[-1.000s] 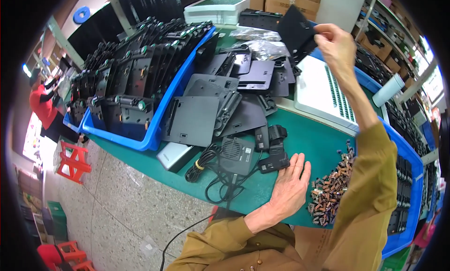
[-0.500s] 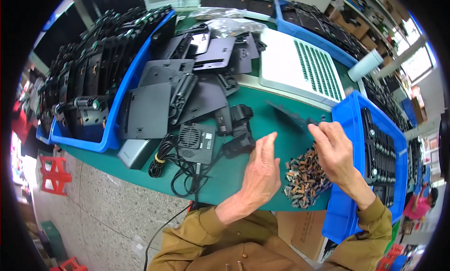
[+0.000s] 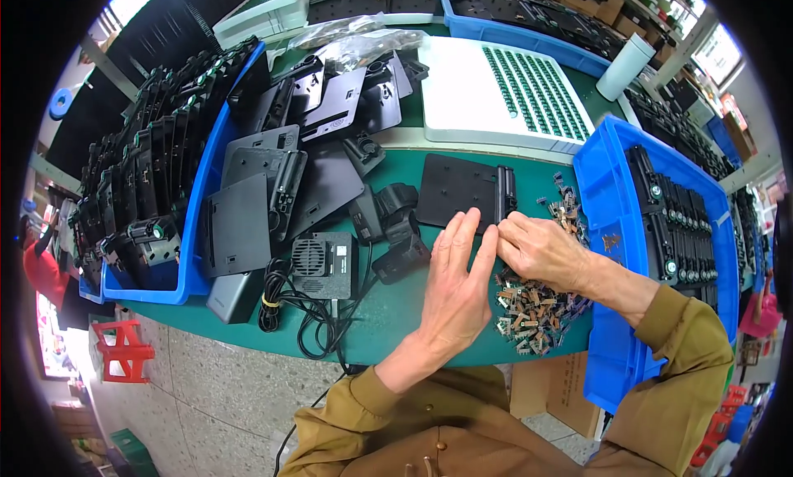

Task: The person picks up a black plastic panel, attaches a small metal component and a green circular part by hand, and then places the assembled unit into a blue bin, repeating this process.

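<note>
A flat black plastic panel (image 3: 456, 189) with a tube-shaped ridge along its right side lies on the green table in front of me. My left hand (image 3: 457, 291) is open, fingers stretched out, its fingertips at the panel's near edge. The fingers of my right hand (image 3: 541, 250) are closed at the panel's near right corner, by the end of the ridge; their tips are partly hidden. Beneath and beside that hand spreads a heap of small metal-and-brown parts (image 3: 537, 312).
More black panels (image 3: 322, 180) are piled left of centre. A blue bin (image 3: 194, 254) of panels stands at left, another blue bin (image 3: 611, 188) at right. A white slotted tray (image 3: 462, 89) lies behind. Nearer are a small boxy black device (image 3: 324, 266) and coiled black cable (image 3: 273, 299).
The black panel, held up tilted in my right hand before, now lies flat on the table. My right hand has come down and left, close to my left hand. The view has shifted.
</note>
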`<action>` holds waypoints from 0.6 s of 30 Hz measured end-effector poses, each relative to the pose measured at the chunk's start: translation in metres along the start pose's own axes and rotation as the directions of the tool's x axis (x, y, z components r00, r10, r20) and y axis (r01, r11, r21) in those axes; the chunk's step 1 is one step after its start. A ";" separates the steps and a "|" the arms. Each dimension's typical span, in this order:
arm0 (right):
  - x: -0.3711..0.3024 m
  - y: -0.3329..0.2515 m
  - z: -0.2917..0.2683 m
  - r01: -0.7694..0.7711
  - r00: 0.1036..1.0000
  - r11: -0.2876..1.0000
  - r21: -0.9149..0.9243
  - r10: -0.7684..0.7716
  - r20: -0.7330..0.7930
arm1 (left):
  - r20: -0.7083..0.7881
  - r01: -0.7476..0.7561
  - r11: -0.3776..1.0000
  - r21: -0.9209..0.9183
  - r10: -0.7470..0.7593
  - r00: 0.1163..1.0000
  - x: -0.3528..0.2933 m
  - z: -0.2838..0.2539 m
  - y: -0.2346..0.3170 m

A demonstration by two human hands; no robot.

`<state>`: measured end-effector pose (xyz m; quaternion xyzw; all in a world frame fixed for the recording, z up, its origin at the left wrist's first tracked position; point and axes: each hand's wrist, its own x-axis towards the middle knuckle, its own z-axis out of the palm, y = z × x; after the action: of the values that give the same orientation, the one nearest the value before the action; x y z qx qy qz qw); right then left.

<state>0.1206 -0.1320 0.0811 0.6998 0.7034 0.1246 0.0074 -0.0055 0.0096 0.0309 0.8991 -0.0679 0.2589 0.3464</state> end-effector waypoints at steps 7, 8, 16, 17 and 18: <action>0.003 0.019 -0.010 -0.420 0.899 0.893 0.161 0.433 -0.059 | 0.123 0.106 0.987 0.118 -0.120 0.985 -0.002 0.000 -0.004; 0.005 0.029 -0.010 -0.440 0.888 0.887 0.141 0.453 -0.081 | 0.124 0.109 0.986 0.124 -0.124 0.985 -0.002 -0.001 -0.004; 0.019 0.070 0.023 -0.763 0.646 0.609 0.218 0.706 0.289 | 0.178 0.032 0.984 0.174 -0.063 0.982 -0.002 0.001 -0.003; 0.026 0.070 0.024 -0.761 0.649 0.609 0.225 0.704 0.289 | 0.179 0.034 0.983 0.180 -0.067 0.981 -0.002 0.001 -0.005; 0.031 0.070 0.023 -0.752 0.659 0.617 0.233 0.697 0.283 | 0.193 0.017 0.988 0.155 -0.048 0.980 -0.004 0.001 -0.006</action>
<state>0.1929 -0.0979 0.0769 0.9226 0.3668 -0.0610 -0.1028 -0.0063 0.0133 0.0248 0.9450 -0.0670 0.1679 0.2726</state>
